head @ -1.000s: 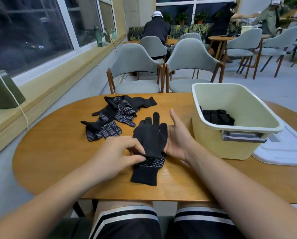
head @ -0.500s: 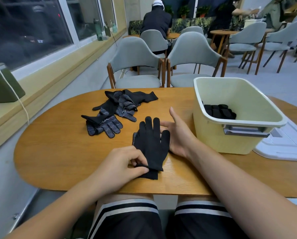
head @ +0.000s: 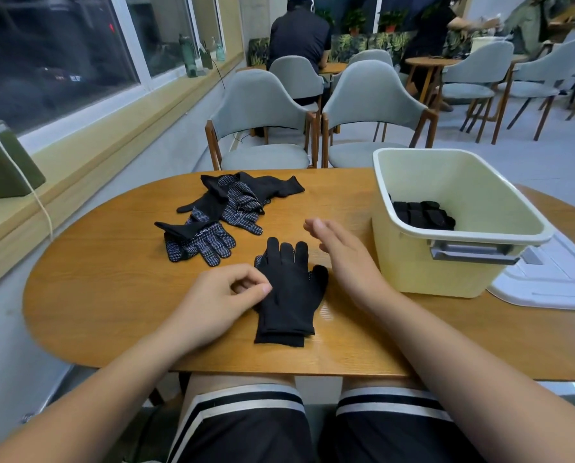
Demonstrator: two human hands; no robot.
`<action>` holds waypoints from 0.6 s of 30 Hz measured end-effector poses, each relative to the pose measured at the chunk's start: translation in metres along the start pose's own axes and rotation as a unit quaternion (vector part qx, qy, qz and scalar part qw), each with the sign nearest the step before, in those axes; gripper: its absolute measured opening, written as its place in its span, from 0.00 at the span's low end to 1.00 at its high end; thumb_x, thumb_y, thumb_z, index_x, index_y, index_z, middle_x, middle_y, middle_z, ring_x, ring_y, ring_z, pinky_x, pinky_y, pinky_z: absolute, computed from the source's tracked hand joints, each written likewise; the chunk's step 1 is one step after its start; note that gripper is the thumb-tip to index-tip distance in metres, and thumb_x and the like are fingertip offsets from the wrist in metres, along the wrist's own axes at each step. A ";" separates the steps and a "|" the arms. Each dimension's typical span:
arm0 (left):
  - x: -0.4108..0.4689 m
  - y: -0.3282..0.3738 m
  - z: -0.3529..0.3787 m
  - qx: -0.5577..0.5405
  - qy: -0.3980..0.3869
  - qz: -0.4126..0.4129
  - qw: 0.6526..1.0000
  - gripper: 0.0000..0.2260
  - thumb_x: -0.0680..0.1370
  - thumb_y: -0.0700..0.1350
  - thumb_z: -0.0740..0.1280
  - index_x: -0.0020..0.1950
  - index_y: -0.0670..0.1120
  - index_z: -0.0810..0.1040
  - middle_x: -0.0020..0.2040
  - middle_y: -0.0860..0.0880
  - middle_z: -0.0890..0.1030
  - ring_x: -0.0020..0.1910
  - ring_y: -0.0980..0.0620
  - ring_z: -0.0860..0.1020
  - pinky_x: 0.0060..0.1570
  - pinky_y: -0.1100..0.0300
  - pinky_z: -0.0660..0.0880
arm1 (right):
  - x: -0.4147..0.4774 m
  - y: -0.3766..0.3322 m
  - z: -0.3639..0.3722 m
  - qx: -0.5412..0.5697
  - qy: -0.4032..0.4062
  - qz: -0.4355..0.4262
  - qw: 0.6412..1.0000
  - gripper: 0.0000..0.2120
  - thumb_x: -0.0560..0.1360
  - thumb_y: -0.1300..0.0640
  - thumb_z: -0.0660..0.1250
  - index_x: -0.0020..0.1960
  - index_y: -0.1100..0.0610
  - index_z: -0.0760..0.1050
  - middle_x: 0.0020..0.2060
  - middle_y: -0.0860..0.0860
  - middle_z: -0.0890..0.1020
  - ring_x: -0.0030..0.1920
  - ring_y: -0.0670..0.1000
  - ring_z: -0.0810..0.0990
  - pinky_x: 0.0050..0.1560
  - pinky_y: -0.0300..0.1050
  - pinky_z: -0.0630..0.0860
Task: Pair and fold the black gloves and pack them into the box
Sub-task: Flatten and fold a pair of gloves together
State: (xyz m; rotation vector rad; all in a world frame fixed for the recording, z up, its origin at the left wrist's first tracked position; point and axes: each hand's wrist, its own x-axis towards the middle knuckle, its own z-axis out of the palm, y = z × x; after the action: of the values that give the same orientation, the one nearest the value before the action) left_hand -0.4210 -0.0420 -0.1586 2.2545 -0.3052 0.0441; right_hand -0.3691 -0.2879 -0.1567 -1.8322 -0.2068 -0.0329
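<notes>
The left grip (head: 219,300) is released: its fingers are loosely curled with no cloth between them, and only the thumb tip touches the left edge of the paired gloves (head: 289,295). The right grip (head: 341,259) is also released, fingers straight and together, slightly blurred, held just beside the right side of that pair and grasping nothing. The paired gloves lie flat on the bench (head: 105,295) in front of the person, 2 black gloves stacked one on the other, fingers pointing away and cuffs toward the near edge, where both layers show. A few white dots peek out at the edge near the thumb. Farther back and to the left lies a dotted glove (head: 209,243), palm side up, and behind it, touching it, a loose heap of more gloves (head: 242,198), some showing dots and some plain black. To the right of the hands stands a cream plastic box (head: 413,272) with a grey handle on its near wall. Inside it, against the left wall, sit folded black gloves (head: 423,213). A white lid (head: 553,282) lies on the bench at the box's right side. Beyond the far edge stand 2 grey chairs (head: 262,105). A green case (head: 2,162) with a white cord sits on the windowsill at left.
</notes>
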 end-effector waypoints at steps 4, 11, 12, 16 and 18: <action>0.024 -0.022 -0.002 -0.013 0.061 -0.028 0.998 0.05 0.81 0.45 0.74 0.47 0.55 0.87 0.43 0.51 0.85 0.39 0.59 0.78 0.44 0.62 0.76 | -0.029 0.002 0.000 -0.106 -0.022 -0.076 0.991 0.11 0.84 0.49 0.69 0.66 0.46 0.81 0.60 0.40 0.82 0.60 0.40 0.79 0.61 0.39 0.75; 0.061 -0.049 0.004 0.041 0.110 -0.024 0.993 0.07 0.81 0.45 0.73 0.50 0.58 0.85 0.45 0.56 0.84 0.44 0.58 0.80 0.49 0.61 0.77 | -0.062 0.019 0.006 -0.247 -0.092 -0.232 0.936 0.13 0.79 0.42 0.74 0.58 0.49 0.82 0.53 0.41 0.77 0.58 0.46 0.76 0.61 0.49 0.74; 0.064 -0.050 0.005 0.051 0.110 -0.015 0.992 0.08 0.81 0.44 0.72 0.51 0.59 0.85 0.46 0.56 0.83 0.45 0.58 0.79 0.48 0.62 0.76 | -0.064 0.020 0.006 -0.265 -0.098 -0.243 0.928 0.14 0.79 0.41 0.74 0.58 0.48 0.82 0.53 0.41 0.77 0.57 0.46 0.75 0.60 0.50 0.74; 0.074 -0.051 0.008 0.099 0.092 0.010 0.991 0.09 0.83 0.45 0.71 0.59 0.58 0.85 0.49 0.59 0.80 0.46 0.60 0.78 0.48 0.67 0.70 | -0.069 0.022 0.005 -0.324 -0.118 -0.274 0.898 0.16 0.79 0.38 0.72 0.59 0.47 0.81 0.54 0.41 0.75 0.55 0.48 0.72 0.58 0.51 0.72; 0.076 -0.049 0.008 0.110 0.070 0.008 0.991 0.11 0.83 0.47 0.70 0.63 0.58 0.84 0.52 0.59 0.79 0.48 0.61 0.78 0.49 0.68 0.71 | -0.070 0.023 0.006 -0.336 -0.119 -0.281 0.891 0.15 0.79 0.40 0.71 0.60 0.48 0.81 0.54 0.42 0.76 0.55 0.47 0.72 0.57 0.50 0.72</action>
State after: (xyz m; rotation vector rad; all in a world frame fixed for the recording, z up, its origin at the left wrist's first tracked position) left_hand -0.3361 -0.0334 -0.1902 2.4535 -0.2532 0.2540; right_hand -0.4344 -0.2969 -0.1898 -2.4008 -1.0015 -0.3208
